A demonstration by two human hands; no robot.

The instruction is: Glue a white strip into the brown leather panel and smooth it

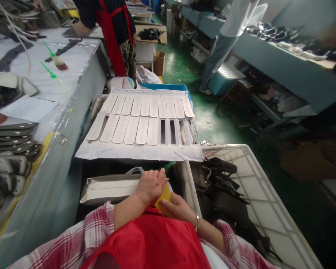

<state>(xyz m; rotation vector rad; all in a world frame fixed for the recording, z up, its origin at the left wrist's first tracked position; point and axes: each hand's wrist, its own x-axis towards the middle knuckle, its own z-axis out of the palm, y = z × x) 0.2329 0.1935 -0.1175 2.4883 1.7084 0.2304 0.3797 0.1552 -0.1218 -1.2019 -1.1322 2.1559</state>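
Note:
Close to my red apron, my left hand (151, 186) and my right hand (179, 207) meet around a small yellow piece (165, 198). The right thumb presses on its face, while the left fingers curl over its upper end. Left of my hands lies a dark bag-like piece with a white inner panel (112, 189). Beyond them a white-covered board (128, 152) carries two rows of pale rounded strips (123, 129). Toward the right end of the near row, several narrow dark openings show.
A white crate (257, 175) with dark bag pieces is at my right. On the left, a plastic-covered table (81, 56) bears stacked parts and green-tipped bottles (57, 61). A person in a red apron (112, 41) stands ahead; another stands by the right bench (280, 63).

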